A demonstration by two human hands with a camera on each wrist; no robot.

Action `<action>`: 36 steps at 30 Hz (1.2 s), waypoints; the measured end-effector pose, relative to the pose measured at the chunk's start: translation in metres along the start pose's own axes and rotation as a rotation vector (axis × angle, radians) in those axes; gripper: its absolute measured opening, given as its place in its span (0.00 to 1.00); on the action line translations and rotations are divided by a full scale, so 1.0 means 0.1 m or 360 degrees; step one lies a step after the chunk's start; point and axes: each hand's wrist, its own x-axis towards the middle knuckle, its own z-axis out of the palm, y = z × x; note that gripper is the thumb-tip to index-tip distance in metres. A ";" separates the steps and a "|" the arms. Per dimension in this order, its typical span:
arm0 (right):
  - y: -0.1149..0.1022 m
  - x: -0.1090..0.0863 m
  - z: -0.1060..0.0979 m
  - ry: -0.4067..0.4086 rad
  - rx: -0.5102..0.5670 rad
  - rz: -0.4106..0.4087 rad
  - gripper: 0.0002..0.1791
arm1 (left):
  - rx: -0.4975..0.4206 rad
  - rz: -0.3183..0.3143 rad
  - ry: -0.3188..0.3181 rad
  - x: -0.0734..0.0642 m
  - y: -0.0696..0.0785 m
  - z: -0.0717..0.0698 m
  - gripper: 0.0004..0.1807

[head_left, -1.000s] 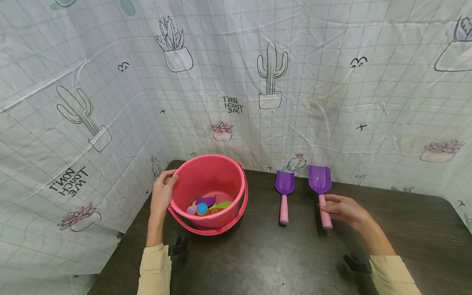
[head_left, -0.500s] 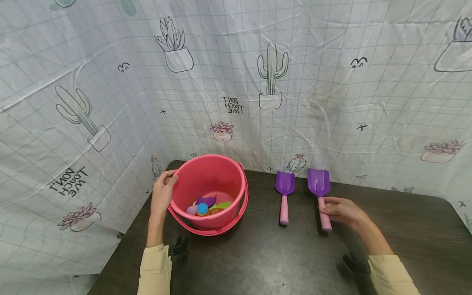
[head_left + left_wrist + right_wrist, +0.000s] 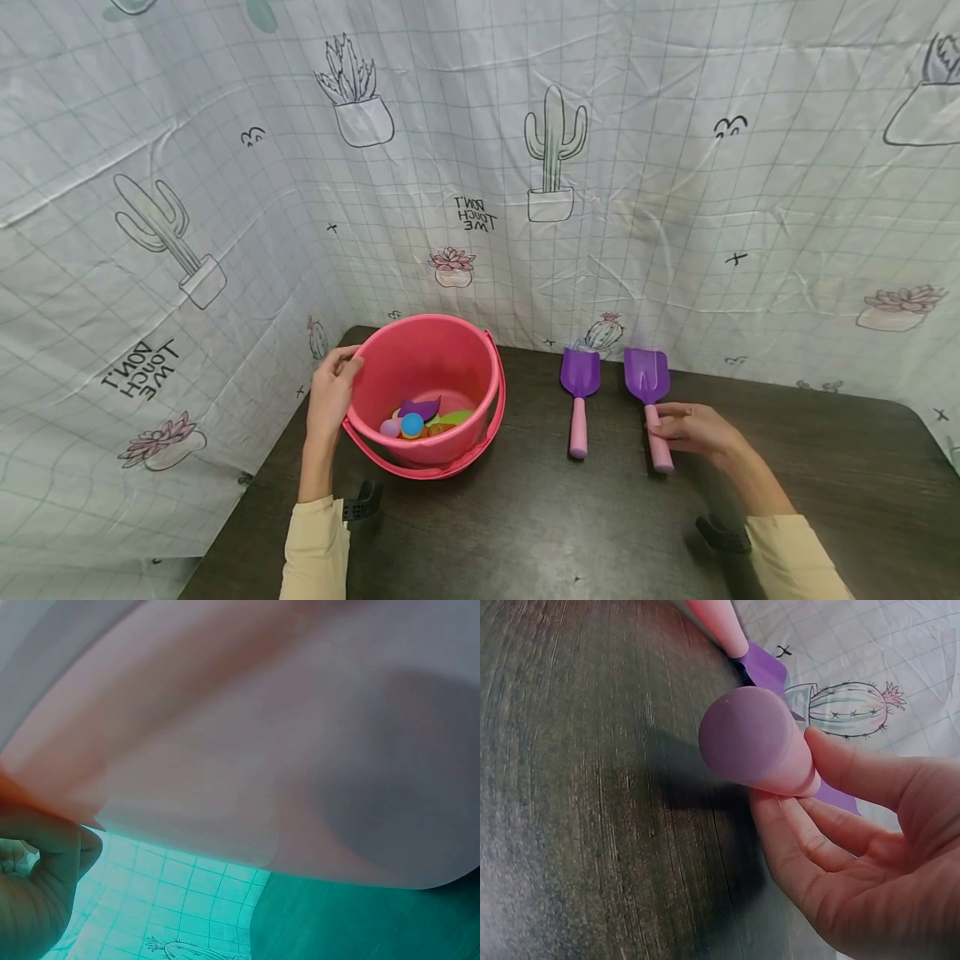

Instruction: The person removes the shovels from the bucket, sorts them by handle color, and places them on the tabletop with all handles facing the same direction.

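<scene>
My left hand (image 3: 331, 392) grips the left rim of a pink bucket (image 3: 427, 358), thumb over the edge. Inside the bucket lie a blue ball (image 3: 412, 425), a light purple ball (image 3: 390, 428), a purple piece (image 3: 420, 408) and a few green and orange pieces. On the right, my right hand (image 3: 693, 429) pinches the pink handle of a toy shovel (image 3: 647, 375) with a purple blade. In the right wrist view the thumb and fingers close around that handle (image 3: 757, 739). A second, matching shovel (image 3: 580, 400) lies just left of it on the table.
The dark wooden table (image 3: 525, 533) carries everything. A white gridded cloth (image 3: 660, 208) with cactus drawings hangs behind and along the left side, close to the shovel blades. The bucket's pink carrying handle (image 3: 442, 471) hangs down at its front.
My right hand has shifted the shovel slightly toward me and to the left, beside the other one. The left hand and the bucket have stayed put.
</scene>
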 end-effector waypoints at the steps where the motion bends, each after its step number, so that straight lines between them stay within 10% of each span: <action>1: 0.01 0.01 0.00 -0.0003 0.0000 -0.0005 0.38 | 0.0005 0.0006 -0.0001 0.00 0.00 0.00 0.18; 36: -0.13 0.08 0.10 0.0061 -0.0203 0.0064 0.31 | 0.0016 0.0006 -0.0007 0.00 0.00 -0.01 0.18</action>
